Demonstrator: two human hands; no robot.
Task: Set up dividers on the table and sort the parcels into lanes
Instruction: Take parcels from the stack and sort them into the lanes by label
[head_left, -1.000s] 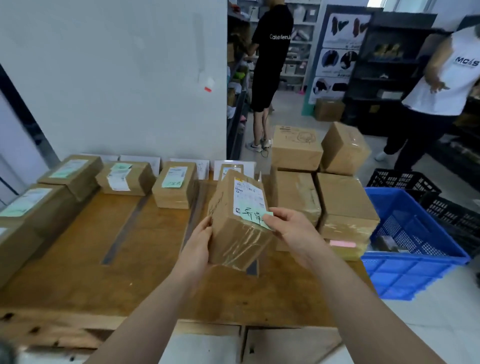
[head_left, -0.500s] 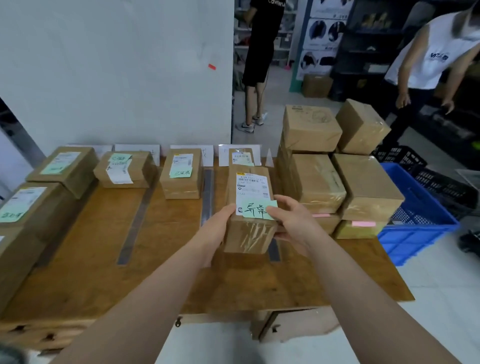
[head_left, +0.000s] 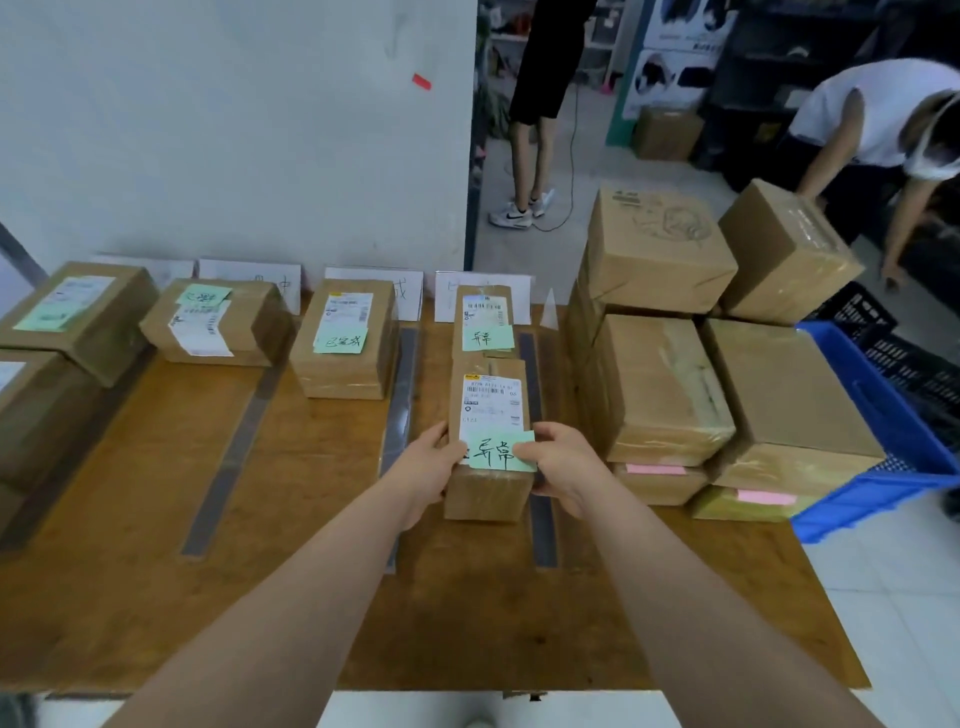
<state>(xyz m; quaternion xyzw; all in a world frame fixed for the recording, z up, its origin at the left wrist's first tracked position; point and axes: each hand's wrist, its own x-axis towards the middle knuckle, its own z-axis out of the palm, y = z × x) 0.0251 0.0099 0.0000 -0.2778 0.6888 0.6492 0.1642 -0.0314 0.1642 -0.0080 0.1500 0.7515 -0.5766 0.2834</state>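
both forearms reach straight forward over the wooden table (head_left: 156, 519), wrists close together. the left hand (head_left: 428, 467) grips the near left edge of a brown parcel (head_left: 485, 499), fingers curled round its side. the right hand (head_left: 561, 462) grips the near right edge, thumb lying on the green note (head_left: 498, 452) stuck to the top. the parcel sits between the two hands, its long side pointing away, in the lane between a grey tape strip (head_left: 400, 395) on its left and a second strip (head_left: 543, 525) on its right. just behind it in the same lane is another parcel (head_left: 485, 312). a stack of boxes (head_left: 660, 384) stands to the right.
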